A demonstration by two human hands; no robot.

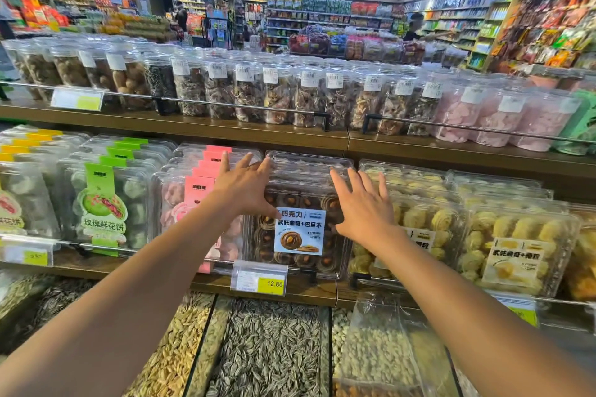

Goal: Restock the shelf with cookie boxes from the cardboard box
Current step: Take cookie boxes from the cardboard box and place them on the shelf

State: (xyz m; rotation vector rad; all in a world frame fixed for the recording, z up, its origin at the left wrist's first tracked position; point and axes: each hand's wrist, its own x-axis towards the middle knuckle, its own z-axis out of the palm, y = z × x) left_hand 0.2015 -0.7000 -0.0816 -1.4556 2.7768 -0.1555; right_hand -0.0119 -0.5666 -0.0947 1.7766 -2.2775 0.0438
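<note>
Now left hand [245, 192], right hand [362, 208], touching 巧克力 cookie box [300, 263]

A clear plastic clamshell box of dark chocolate swirl cookies [300, 229], blue-and-white label facing out, stands on edge at the front rail of the brown wooden shelf [316, 292], apparently leaning back against matching clear boxes [306, 167] stacked behind it.

Yellow price tag [272, 284] under choc cookie box [309, 200] reads 12.80; box lbl [300, 232] says 巧克力.
</note>
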